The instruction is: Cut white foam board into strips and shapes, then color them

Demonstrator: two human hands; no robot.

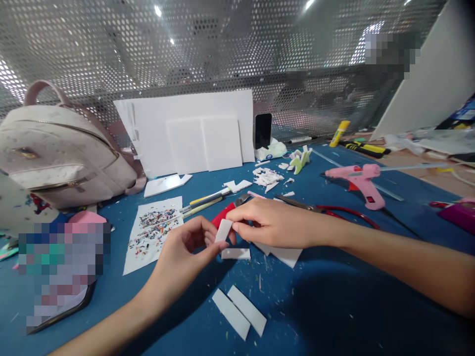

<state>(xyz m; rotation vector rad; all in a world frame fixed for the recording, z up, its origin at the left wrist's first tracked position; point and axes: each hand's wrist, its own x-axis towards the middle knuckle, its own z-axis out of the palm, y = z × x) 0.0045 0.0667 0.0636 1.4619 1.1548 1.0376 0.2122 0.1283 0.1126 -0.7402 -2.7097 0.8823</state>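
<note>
The left hand [195, 244] and right hand [269, 222] pinch a white piece [223, 231] between their fingertips, over the blue surface [315, 316]. A strip [236, 254] lies just below it, two more strips [248, 310] nearer the person. A red tool [223, 212] sits close behind the fingers; the right arm partly hides scissors [297, 202]. Beyond lie scraps [267, 177], and a glue gun [354, 172] to the right.

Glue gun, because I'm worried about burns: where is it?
In the head view, the pink glue gun lies at right on the blue table, just beyond the red-handled scissors.
</note>
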